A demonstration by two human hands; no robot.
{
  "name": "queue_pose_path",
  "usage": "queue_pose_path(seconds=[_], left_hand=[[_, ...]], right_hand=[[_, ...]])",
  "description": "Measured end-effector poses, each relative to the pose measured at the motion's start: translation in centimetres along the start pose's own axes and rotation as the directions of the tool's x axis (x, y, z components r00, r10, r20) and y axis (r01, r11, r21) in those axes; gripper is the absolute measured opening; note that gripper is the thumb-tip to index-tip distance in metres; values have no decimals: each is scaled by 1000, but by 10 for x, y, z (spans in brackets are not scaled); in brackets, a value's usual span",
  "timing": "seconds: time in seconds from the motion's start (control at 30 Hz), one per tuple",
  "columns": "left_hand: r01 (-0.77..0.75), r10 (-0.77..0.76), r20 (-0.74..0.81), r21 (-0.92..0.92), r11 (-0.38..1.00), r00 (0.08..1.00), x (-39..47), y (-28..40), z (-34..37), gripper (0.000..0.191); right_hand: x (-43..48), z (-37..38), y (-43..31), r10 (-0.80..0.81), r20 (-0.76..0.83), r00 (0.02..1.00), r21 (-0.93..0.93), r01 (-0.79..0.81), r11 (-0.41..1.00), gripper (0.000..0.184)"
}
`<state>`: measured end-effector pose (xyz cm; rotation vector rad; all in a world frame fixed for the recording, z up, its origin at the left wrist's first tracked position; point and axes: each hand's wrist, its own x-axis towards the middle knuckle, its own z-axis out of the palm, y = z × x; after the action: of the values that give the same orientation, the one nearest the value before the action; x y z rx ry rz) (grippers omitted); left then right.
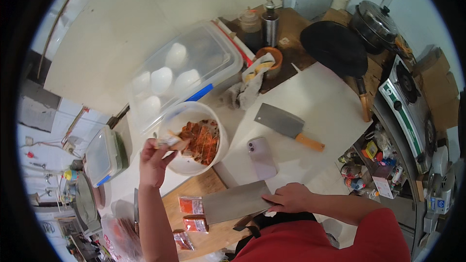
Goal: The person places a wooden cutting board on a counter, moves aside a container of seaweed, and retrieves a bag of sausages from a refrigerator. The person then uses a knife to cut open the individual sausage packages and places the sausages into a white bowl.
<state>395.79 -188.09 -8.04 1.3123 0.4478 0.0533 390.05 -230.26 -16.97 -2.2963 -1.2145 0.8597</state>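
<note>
My left hand [156,160] pinches a piece of food [171,141], pale and brownish, above the left side of a white plastic bucket [222,131]. Reddish-brown pieces of food [202,140] lie in the bucket. My right hand [289,197] grips a wide cleaver [235,202] near its handle end, the blade over a wooden cutting board [214,240]. By the blade's left end, several small clear packets with orange-red contents [191,205] lie on the board. A light purple phone [263,160] and a second cleaver with a wooden handle [282,120] rest on the white surface beyond.
A clear lidded box [214,51] holding white rounded objects stands behind the bucket. A lidded container [103,156] is at left, near a knife [136,207]. At right are a black wok [333,47], a steel pot [376,22] and a gas stove [397,105].
</note>
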Motion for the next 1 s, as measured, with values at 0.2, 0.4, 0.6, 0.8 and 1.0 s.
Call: queue_pose_path(seconds=[0.2, 0.4, 0.6, 0.8, 1.0], left_hand=[[-212, 147, -266, -233, 949, 953, -54, 26, -103, 21], [129, -268, -393, -344, 930, 880, -32, -104, -203, 15], [237, -301, -435, -197, 951, 849, -19, -144, -208, 30], [-81, 407, -502, 551, 831, 763, -106, -174, -160, 47], [-97, 578, -316, 814, 572, 753, -267, -222, -72, 58]], right_hand=[[2, 11, -17, 2, -99, 995, -1, -2, 1000, 53], [-1, 13, -42, 96, -91, 991, 151, -81, 985, 44], [-7, 8, -67, 327, 60, 943, 571, -301, 763, 47], [13, 38, -43, 383, 278, 881, 864, -403, 300, 33], [36, 57, -28, 317, 259, 912, 799, -387, 461, 35]])
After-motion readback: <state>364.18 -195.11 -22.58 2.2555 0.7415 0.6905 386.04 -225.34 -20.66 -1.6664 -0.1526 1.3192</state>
